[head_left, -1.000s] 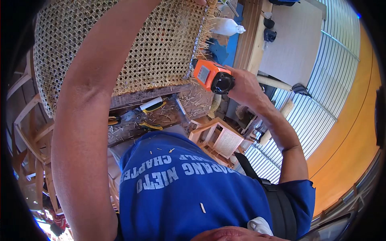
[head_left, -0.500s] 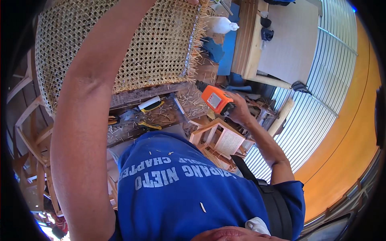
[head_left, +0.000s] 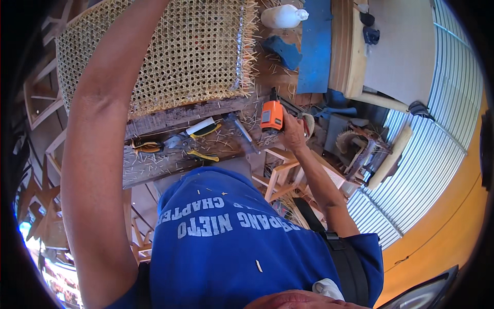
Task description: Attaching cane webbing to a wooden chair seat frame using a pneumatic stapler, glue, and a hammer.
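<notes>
My right hand (head_left: 294, 133) is closed around an orange and black handheld power tool (head_left: 271, 114). Its exact kind is not clear; a dark nose points away from me over the bench. Left of the tool, apart from it, lies a woven cane panel (head_left: 198, 56) with a fringe of cut strand ends along its right and near edges. My left arm (head_left: 103, 105) reaches across the panel's left part and leaves the picture at the top, so the left hand is out of sight.
On the wooden bench (head_left: 149, 172) lie yellow-handled pliers (head_left: 201, 156), a hammer-like tool (head_left: 243, 129) and cane scraps. Beyond stand a white bottle (head_left: 283, 17) and a blue board (head_left: 315, 51). Wooden chair frames (head_left: 280, 177) are near my right arm; corrugated sheeting (head_left: 458, 82) rises at right.
The orange tool has swung away from the panel's corner, its nose now pointing forward. Fingers seen at the top edge are out of view. The whole view has shifted slightly.
</notes>
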Demonstrator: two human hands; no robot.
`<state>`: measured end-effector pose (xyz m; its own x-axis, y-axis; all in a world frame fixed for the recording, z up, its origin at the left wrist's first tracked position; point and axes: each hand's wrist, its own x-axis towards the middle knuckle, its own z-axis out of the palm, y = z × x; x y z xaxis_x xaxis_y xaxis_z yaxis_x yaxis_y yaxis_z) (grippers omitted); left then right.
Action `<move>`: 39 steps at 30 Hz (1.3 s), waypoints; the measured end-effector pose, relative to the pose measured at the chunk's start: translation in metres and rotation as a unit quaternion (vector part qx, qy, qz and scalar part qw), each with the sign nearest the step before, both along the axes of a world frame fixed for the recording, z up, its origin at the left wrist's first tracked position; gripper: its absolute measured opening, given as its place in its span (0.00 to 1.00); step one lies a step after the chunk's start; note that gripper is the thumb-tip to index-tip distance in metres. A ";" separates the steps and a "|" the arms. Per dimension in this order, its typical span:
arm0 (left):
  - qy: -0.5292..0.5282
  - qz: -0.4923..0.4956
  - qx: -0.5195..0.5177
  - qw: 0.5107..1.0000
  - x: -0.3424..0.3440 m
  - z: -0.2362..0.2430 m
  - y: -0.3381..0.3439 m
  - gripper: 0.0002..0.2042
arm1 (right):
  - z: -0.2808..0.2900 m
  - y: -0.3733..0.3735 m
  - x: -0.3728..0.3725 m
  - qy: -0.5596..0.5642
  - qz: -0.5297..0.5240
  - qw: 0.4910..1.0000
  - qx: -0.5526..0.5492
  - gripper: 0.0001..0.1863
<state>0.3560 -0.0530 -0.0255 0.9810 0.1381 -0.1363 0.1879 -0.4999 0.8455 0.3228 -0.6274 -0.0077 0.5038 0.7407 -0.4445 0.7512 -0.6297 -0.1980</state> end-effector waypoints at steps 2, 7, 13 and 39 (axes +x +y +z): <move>0.033 0.045 0.086 0.995 -0.001 0.007 -0.001 0.28 | -0.008 0.000 -0.009 -0.005 0.003 1.000 -0.004 0.49; -0.024 0.105 0.038 0.993 0.000 -0.006 0.018 0.23 | -0.032 0.001 -0.024 0.008 -0.008 1.000 0.002 0.51; -0.455 0.198 -0.049 0.867 -0.070 0.013 -0.029 0.30 | -0.035 0.004 -0.030 -0.009 -0.036 0.999 0.017 0.50; 0.085 0.398 0.243 0.880 -0.382 0.065 -0.270 0.29 | -0.013 0.005 -0.010 0.044 -0.065 0.996 0.052 0.47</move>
